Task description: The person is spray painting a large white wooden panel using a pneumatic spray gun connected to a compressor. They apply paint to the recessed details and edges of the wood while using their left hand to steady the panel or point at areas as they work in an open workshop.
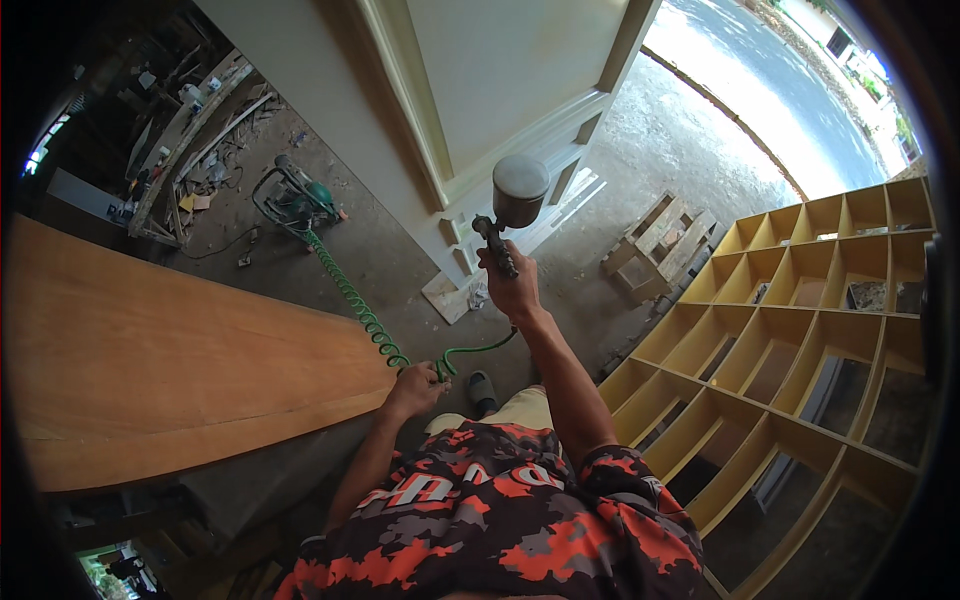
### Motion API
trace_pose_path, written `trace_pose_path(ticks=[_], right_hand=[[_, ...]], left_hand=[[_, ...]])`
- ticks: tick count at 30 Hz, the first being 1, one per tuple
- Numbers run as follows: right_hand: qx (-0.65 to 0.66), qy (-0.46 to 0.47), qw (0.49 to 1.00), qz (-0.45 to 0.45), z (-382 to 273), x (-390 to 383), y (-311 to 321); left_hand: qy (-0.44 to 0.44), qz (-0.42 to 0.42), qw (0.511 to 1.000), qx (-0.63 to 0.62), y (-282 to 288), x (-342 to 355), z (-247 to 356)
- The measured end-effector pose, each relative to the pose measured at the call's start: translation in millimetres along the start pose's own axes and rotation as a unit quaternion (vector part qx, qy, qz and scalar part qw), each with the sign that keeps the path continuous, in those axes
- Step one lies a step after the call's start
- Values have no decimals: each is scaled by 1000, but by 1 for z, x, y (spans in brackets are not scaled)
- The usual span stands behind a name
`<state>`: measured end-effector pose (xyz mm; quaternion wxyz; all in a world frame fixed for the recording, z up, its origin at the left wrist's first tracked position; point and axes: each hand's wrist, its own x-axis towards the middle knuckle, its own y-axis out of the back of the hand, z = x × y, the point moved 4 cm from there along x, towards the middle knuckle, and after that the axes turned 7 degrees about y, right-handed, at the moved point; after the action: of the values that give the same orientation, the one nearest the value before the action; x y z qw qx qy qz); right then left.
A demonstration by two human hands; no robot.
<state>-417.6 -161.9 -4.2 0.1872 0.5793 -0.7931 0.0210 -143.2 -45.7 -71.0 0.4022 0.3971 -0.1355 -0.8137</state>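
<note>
Two hands busy here: the right hand (514, 290) is wrapped firmly round the grip of a spray gun (494, 242), grey cup (521, 182) on top, held up before a pale panelled piece (515, 70). Down lower, the left hand (413, 391) curls closed on the green hose (388, 347), near the orange-brown board (200, 350), its coils running back to a green machine (318, 196) on the floor.
</note>
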Motion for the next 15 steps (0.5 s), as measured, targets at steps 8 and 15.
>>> trace_pose_path(ticks=[8,15], right_hand=[[64,46,997,-25,-30,-25,7],[102,3,985,-143,-38,-97,6]], left_hand=[[-107,153,979,82,17,40,-30],[-84,54,896,-432,63,46,68]])
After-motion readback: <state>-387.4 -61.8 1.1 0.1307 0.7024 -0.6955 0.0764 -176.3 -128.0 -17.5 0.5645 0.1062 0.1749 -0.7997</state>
